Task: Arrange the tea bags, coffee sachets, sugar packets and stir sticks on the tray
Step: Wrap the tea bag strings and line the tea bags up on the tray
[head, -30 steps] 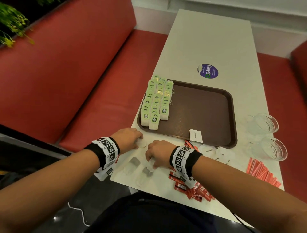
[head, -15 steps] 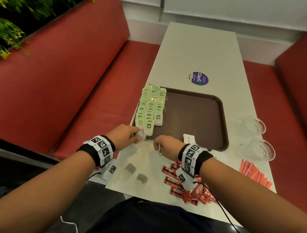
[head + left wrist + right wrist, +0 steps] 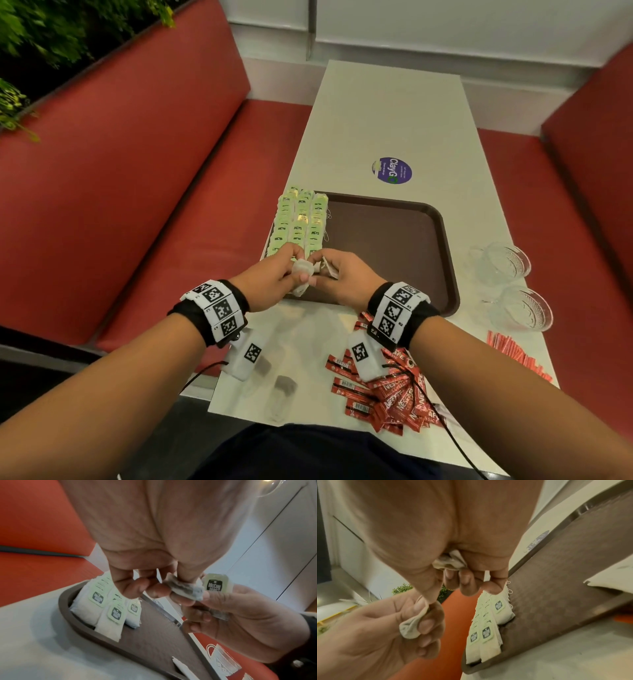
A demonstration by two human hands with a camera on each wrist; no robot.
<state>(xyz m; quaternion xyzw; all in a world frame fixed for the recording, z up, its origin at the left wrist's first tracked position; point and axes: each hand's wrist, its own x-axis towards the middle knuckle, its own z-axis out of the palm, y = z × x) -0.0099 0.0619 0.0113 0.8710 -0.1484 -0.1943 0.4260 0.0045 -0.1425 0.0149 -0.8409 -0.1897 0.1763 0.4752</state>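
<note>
A brown tray (image 3: 394,246) lies on the white table, with rows of green-tagged tea bags (image 3: 301,222) along its left side. Both hands meet above its near left corner. My left hand (image 3: 298,270) pinches a white tea bag (image 3: 302,275), crumpled between thumb and fingers in the left wrist view (image 3: 187,589). My right hand (image 3: 325,270) grips another tea bag (image 3: 448,561) in its palm, its green tag (image 3: 217,583) sticking up. Red coffee sachets (image 3: 387,394) lie piled under my right wrist. Thin red sticks (image 3: 517,356) lie at the table's right edge.
Two loose tea bags (image 3: 282,387) lie near the table's front edge. A white packet (image 3: 183,668) rests on the tray's near side. Two glass cups (image 3: 500,263) stand right of the tray. A purple sticker (image 3: 392,170) lies beyond it. Red benches flank the table.
Both hands rose from the table, each with a tea bag, and moved forward and together over the tray's near left corner. Two tea bags stay on the table.
</note>
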